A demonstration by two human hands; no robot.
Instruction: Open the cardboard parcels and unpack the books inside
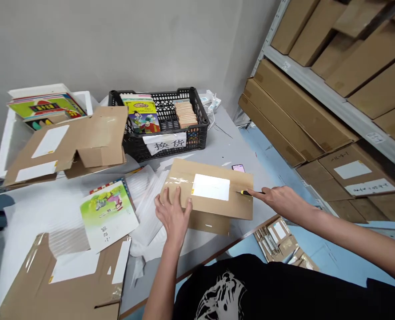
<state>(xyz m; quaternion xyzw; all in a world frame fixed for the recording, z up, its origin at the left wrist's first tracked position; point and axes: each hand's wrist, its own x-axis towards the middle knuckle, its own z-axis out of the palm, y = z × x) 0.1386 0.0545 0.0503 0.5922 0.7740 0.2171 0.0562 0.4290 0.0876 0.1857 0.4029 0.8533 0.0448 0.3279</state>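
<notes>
Left hand [173, 213]: palm down on the near left part of a cardboard mailer [213, 206], pressing it to the table. Fingers spread apart, nothing gripped. Forearm rises from the bottom centre of the frame.

Right hand [279, 202]: arm stretched in from the right edge, wrist low, hand level with the mailer. Fingers close together around a slim yellow-and-black tool [245, 192], tip pointing left, just at the mailer's right edge. Blade or shaft type cannot be told at this size.

Mailer: lies flat at centre of the frame on a grey table [237, 146], with a white label [211, 187] on top and clear tape [179, 181] across its left end. A lower flap shows below it.

Technique (judgement): flat, spread pressure from the left hand should stop the mailer sliding; a low tool angle and shallow tip should spare whatever lies inside.

Nearby: smartphone [238, 168] just beyond the mailer; foam wrap sheets [147, 209] beside the left hand; picture book [109, 215] left of these.

Upper centre: black plastic crate [199, 138] holding picture books [141, 116], with a handwritten paper sign [164, 143] on its front.

Left of frame: two opened cardboard mailers [60, 284], one upper, one lower.

Right of frame: flat cartons [300, 106] on a steel shelf [317, 75].
</notes>
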